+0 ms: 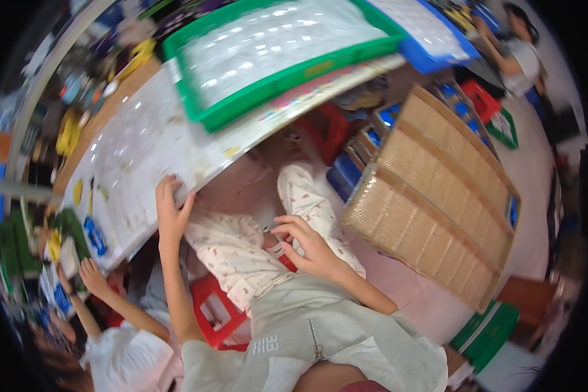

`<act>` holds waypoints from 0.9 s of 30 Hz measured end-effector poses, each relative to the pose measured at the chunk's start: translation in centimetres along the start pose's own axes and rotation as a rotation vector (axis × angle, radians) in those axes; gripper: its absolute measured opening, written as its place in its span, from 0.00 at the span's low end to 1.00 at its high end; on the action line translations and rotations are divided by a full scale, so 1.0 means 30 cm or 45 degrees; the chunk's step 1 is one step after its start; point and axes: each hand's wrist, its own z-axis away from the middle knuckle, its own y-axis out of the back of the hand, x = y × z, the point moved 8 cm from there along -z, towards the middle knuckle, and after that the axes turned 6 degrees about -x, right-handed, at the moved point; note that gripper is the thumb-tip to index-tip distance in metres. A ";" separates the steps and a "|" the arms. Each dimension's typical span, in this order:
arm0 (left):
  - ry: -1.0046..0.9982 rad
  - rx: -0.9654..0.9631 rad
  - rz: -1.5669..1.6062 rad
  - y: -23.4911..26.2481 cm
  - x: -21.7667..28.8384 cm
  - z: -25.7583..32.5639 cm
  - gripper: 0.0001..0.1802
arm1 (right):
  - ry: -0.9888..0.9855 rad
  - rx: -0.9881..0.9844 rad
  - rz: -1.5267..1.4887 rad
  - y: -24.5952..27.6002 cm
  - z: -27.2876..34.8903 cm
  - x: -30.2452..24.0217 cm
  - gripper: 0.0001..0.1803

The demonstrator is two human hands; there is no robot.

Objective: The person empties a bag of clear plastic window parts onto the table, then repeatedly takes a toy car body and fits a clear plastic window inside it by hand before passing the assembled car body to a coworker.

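My left hand [172, 212] is at the front edge of the white-topped table [137, 147], thumb apart from the fingers. A small pale patch shows between thumb and fingers, too blurred to name; I see no firm hold. Over my lap, my right hand [311, 250] has loosely curved fingers with the thumb apart, and I make out nothing held. Beyond the left hand, a green tray [255, 91] rests on the table, with shiny clear plastic sheeting [287, 46] in it. Light patterned trousers [232, 251] cover my legs below the hands.
To the right leans a large brown carton panel [438, 196] with ridged rows, near blue bins [347, 178]. A blue tray [431, 39] adjoins the green one. Red stools [215, 310] stand under the table. A co-worker in white [134, 356] sits at left; another person [519, 62] sits far right.
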 end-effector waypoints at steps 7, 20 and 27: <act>-0.254 -0.103 0.059 -0.124 0.157 -0.052 0.12 | 0.007 0.614 0.496 0.446 0.243 -0.030 0.10; -0.295 0.174 0.028 -0.144 0.241 -0.030 0.04 | -1.547 1.709 1.711 1.794 1.558 0.433 0.22; -0.423 0.290 -0.077 -0.141 0.273 0.030 0.07 | -1.843 1.499 1.459 1.961 1.668 0.561 0.29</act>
